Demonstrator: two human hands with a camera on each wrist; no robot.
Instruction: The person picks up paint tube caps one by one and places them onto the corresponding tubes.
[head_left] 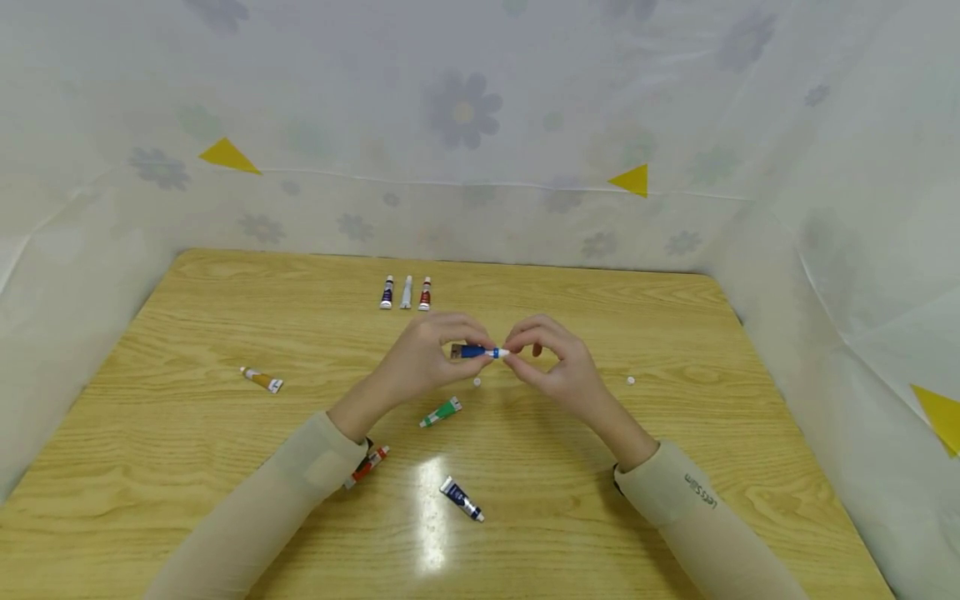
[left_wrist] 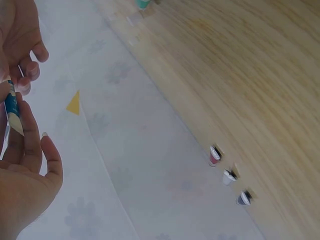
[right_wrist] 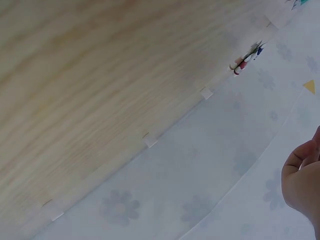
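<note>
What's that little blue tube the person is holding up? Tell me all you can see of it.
The blue tube is a small paint-style tube with a blue body, a flat crimped tail and a white cap end. It lies roughly level above the wooden table. The left hand grips its body; the right hand pinches the white cap end. Whether the cap is loosened cannot be told.

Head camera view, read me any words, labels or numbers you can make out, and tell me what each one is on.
"Less Sam", roughly, upside down and blurred: on the right sleeve.
Labels on the blue tube in both hands and the other paint tubes on the table: too small to read.
</note>
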